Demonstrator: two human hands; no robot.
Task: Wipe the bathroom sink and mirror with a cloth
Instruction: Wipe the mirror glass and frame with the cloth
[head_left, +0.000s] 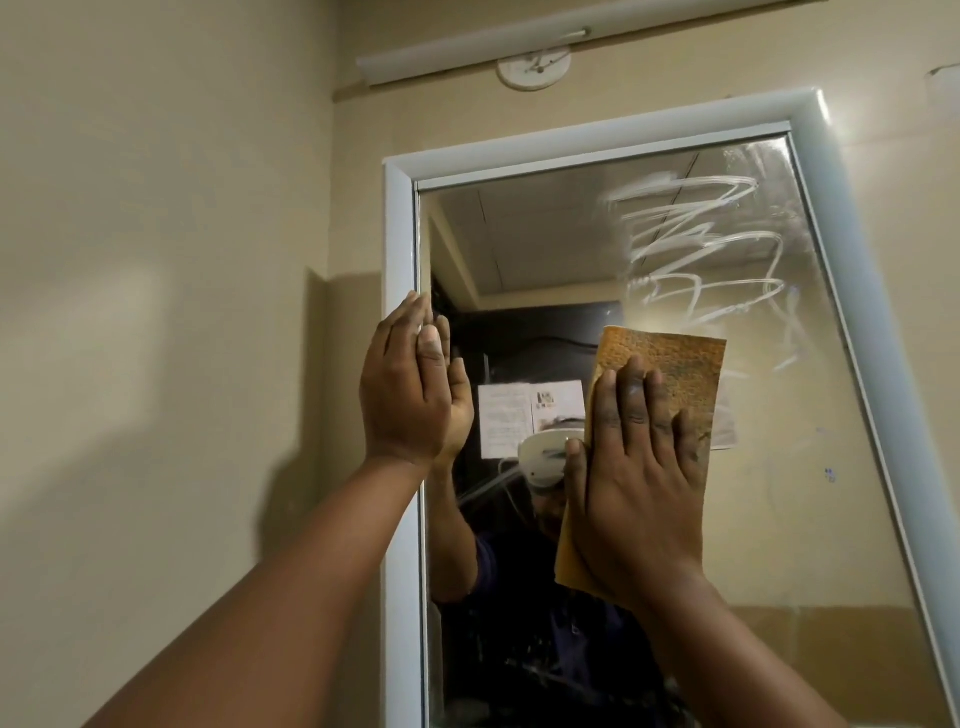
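An orange-brown cloth (675, 374) lies flat against the glass of a wall mirror (779, 493), about mid-height, pinned there by a person's right hand (639, 467) with fingers straight and spread, palm pressing rather than gripping. The left hand (410, 384) rests flat and empty, fingers together, against the mirror's white frame (400, 234) at its left edge. Whitish smear lines (711, 249) streak the upper right of the glass. A light fitting (478, 47) runs above on the beige wall (156, 260).
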